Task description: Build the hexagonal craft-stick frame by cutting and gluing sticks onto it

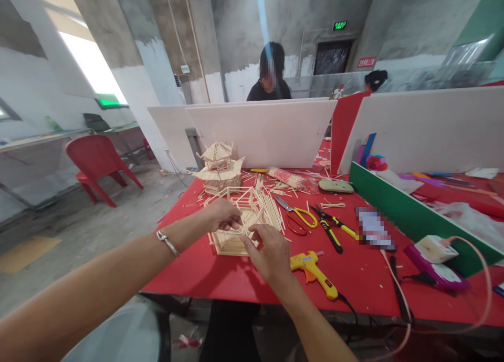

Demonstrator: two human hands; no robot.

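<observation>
Right under both hands is a small house-like frame of thin wooden sticks, set close to the person, maybe so that both hands can reach it easily. The left hand bends its fingers over the top, and the right hand comes in from the other side with its thumb near its fingertips. Perhaps they meet there to keep tiny parts steady. The fingers hide the spot, so I cannot tell if either hand grips a stick.

Just beside the right hand lies a yellow glue gun, likely put there so it is quick to grab. Past that hand are loose sticks, yellow-handled scissors and pliers, maybe kept to the side so they don't get in the way. Beyond the left hand stands a stick tower with pointy roofs.

The table under the hands is bright red, with little bits on it. Far ahead of the hands, a white board stands up like a wall, with a person behind it. Away past the left hand, a red chair sits on a gray floor.
</observation>
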